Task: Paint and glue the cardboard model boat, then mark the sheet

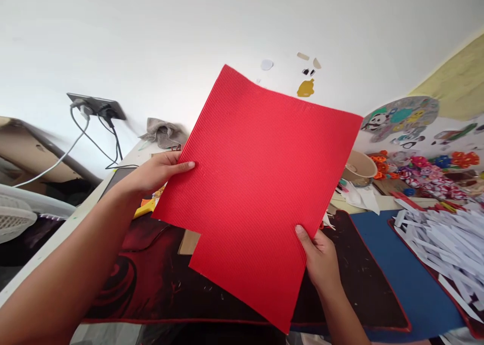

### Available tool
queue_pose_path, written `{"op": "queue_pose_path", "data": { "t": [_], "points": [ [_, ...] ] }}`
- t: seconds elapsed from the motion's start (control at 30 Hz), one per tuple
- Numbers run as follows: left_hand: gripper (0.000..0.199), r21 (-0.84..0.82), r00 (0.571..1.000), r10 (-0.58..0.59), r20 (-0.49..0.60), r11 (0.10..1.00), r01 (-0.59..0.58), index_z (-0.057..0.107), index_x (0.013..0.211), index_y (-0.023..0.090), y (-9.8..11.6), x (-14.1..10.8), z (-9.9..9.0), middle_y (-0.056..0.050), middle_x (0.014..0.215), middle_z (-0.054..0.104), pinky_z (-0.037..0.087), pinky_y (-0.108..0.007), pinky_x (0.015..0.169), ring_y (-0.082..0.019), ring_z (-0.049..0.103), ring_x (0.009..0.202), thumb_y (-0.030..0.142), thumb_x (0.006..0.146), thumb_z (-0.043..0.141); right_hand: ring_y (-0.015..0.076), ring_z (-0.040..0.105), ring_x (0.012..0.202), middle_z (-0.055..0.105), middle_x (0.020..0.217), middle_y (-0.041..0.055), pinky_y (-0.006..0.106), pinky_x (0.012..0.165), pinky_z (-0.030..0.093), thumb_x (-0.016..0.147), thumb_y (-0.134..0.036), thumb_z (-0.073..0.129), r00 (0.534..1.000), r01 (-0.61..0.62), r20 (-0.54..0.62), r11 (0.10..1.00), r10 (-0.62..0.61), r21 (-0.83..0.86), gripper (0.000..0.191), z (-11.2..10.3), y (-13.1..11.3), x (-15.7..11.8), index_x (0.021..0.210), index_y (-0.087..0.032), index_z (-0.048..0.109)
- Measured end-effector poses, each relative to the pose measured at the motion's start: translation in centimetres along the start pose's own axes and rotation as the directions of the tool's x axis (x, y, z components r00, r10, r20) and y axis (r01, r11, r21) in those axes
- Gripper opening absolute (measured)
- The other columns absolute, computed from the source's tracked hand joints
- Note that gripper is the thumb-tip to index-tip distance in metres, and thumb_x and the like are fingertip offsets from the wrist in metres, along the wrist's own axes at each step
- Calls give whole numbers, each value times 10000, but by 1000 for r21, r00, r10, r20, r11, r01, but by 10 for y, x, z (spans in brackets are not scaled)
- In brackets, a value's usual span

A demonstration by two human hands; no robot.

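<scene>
A large sheet of red corrugated cardboard [260,174] is held up in front of me above the desk, tilted, with a rectangular notch cut from its lower left corner. My left hand [162,169] pinches its left edge, thumb on the near face and fingers behind. Lower down on the right edge, my right hand [319,252] grips it the same way. Beneath the sheet lies a black and red desk mat [151,279]. Part of a small brown piece [189,243] shows by the notch, and a yellow object [144,209] is partly hidden near my left wrist.
Many white paper strips [446,249] are piled at the right on a blue surface [378,244]. Behind them are colourful craft flowers [427,168] and a round beige container [359,167]. A grey cloth [163,132] lies near the wall. Cables run from a wall socket [96,107] at left.
</scene>
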State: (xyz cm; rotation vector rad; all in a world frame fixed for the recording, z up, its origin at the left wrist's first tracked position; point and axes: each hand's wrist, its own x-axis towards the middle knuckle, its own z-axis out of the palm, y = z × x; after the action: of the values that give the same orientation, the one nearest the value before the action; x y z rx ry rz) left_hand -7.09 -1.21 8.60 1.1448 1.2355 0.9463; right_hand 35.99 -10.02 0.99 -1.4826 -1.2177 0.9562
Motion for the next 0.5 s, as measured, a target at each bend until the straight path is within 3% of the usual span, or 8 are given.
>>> {"op": "queue_pose_path", "data": {
  "t": [0.37, 0.5],
  "points": [
    [543, 38, 999, -15, -48, 999, 17, 852, 1082, 252, 14, -8, 13, -111, 1146, 887, 716, -408, 850, -335, 859, 995, 657, 735, 951, 408, 842, 951, 897, 1068, 164, 489, 803, 690, 832, -783, 849, 997, -4, 76, 994, -5, 113, 612, 8, -18, -5, 984, -193, 911],
    [702, 59, 989, -59, -138, 996, 67, 839, 1140, 255, 19, -10, -5, -81, 1025, 896, 734, -428, 763, -352, 863, 900, 721, 634, 982, 342, 813, 822, 890, 956, 137, 440, 750, 675, 851, -782, 829, 997, 39, 57, 987, -48, 154, 595, 23, -24, -12, 908, -192, 887]
  ]
}}
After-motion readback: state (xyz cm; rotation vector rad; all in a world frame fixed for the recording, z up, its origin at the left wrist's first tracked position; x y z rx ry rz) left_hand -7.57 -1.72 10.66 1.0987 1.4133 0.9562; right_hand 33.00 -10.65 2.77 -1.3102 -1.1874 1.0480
